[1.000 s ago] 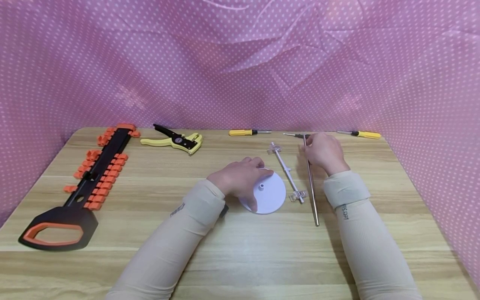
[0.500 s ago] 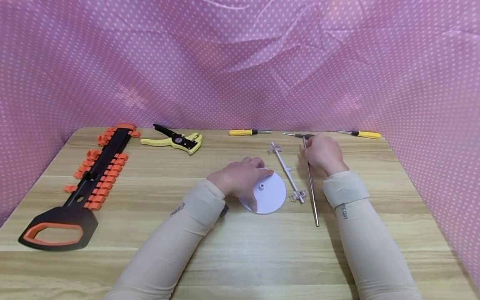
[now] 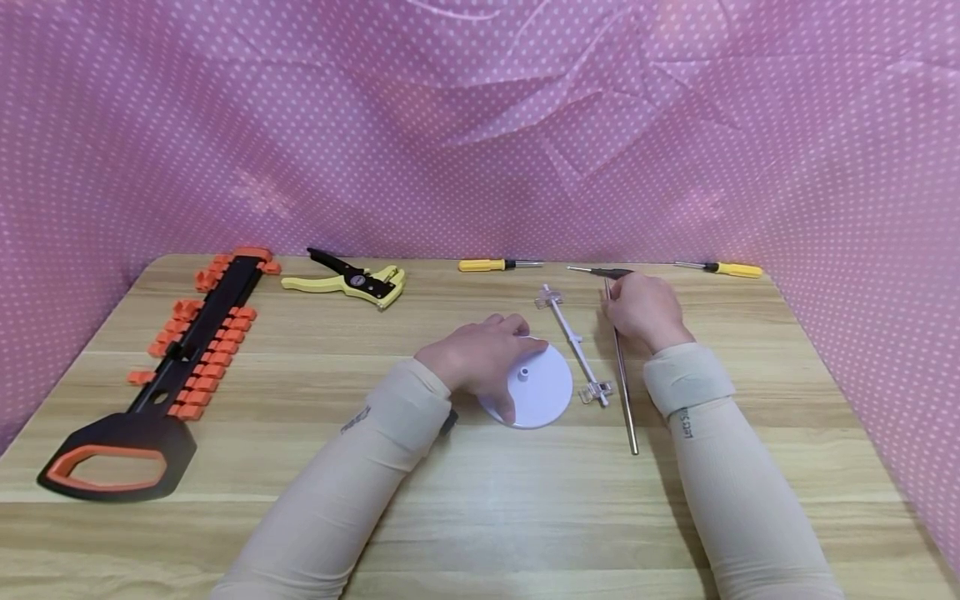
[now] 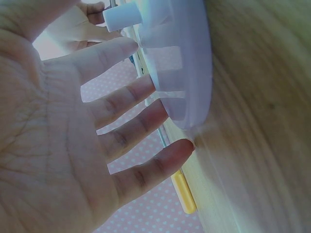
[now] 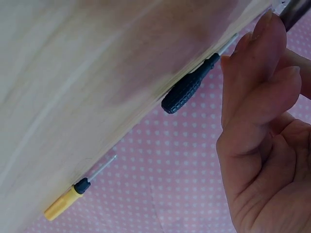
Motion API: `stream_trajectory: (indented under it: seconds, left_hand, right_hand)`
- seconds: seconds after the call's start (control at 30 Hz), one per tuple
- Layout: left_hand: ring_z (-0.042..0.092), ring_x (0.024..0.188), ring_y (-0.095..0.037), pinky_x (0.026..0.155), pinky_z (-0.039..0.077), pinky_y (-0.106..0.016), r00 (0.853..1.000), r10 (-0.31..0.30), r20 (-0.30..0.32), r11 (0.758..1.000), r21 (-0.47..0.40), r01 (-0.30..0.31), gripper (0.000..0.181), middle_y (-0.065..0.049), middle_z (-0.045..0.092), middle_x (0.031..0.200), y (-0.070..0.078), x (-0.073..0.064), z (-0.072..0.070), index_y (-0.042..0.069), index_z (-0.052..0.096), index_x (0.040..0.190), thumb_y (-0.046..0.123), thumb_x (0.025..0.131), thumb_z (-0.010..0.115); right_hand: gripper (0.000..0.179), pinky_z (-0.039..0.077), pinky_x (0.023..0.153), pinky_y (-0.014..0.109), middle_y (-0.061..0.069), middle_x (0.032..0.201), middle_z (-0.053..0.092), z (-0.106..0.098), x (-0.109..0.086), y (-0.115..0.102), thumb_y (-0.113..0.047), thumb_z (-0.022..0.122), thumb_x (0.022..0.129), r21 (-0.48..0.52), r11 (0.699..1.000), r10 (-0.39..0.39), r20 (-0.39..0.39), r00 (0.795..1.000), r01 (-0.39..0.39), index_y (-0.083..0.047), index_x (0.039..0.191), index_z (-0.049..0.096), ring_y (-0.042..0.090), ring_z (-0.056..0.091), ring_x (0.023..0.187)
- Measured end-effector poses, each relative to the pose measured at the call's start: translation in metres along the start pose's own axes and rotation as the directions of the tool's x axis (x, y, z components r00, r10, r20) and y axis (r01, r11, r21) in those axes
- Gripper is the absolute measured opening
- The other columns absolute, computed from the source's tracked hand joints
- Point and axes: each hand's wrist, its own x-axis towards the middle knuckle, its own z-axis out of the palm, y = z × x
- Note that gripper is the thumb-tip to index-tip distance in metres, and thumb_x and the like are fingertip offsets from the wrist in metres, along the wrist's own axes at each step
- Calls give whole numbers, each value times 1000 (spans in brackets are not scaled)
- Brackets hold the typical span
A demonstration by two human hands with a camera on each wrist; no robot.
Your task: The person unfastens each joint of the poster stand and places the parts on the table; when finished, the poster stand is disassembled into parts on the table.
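My left hand [image 3: 483, 358] spreads over a white round disc [image 3: 543, 387] with a short hollow post at its centre. In the left wrist view, nearly straight fingers touch the face and rim of the disc [image 4: 194, 73]. My right hand [image 3: 647, 310] pinches a thin metal rod [image 3: 624, 392] near its far end; the rod slants toward me. Only a short piece of the rod [image 5: 295, 14] shows past the fingertips in the right wrist view. Between disc and rod lies a white bar [image 3: 572, 340] with clear plastic clips at both ends.
Along the back edge lie a yellow screwdriver [image 3: 483, 265], a black-handled screwdriver [image 3: 611, 272] just beyond my right hand, and another yellow screwdriver [image 3: 735, 269]. Yellow-black wire strippers [image 3: 360, 282] and a black rack with orange clips [image 3: 191, 346] lie to the left. A pink dotted curtain [image 3: 480, 125] surrounds the table.
My right hand has shifted slightly toward me with the rod, uncovering more of the black screwdriver's handle. The left hand and disc stay in place.
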Motion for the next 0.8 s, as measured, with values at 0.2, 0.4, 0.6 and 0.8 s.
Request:
stream_trajectory:
  seconds: [0.2, 0.4, 0.6, 0.8]
  left_hand:
    - [43, 146, -27, 119, 45, -52, 1000, -3, 2, 1000, 3, 3, 111, -5, 39, 165, 0, 1, 0, 30, 41, 164, 42, 70, 98]
    - [42, 147, -28, 119, 44, -52, 1000, -6, 2, 1000, 11, 6, 111, -5, 39, 166, 0, 1, 0, 30, 41, 164, 43, 70, 99]
    - [41, 147, -28, 120, 43, -53, 1000, -6, 1, 1000, 7, 6, 111, -5, 38, 166, 0, 1, 1, 30, 41, 164, 42, 71, 99]
    - [41, 148, -28, 120, 43, -53, 1000, -8, -1, 1000, 7, 8, 111, -5, 38, 166, 1, 0, 1, 30, 41, 164, 42, 71, 99]
  right_hand:
    - [29, 44, 65, 37, 6, 72, 66, 1, 0, 0, -24, 60, 103, 1, 1000, 15, 12, 1000, -15, -6, 88, 76, 29, 57, 78]
    - [30, 47, 68, 40, 10, 80, 70, 2, 0, 0, -25, 62, 102, -18, 1000, 11, 19, 1000, -11, -6, 83, 75, 32, 60, 83]
    - [30, 49, 72, 42, 13, 85, 72, 4, 0, 0, -26, 62, 102, -33, 999, 12, 34, 999, -11, -8, 81, 73, 36, 62, 89]
    - [33, 47, 68, 39, 13, 83, 71, 6, 0, 1, -25, 61, 103, -35, 999, 14, 35, 999, -13, -9, 75, 70, 34, 60, 84]
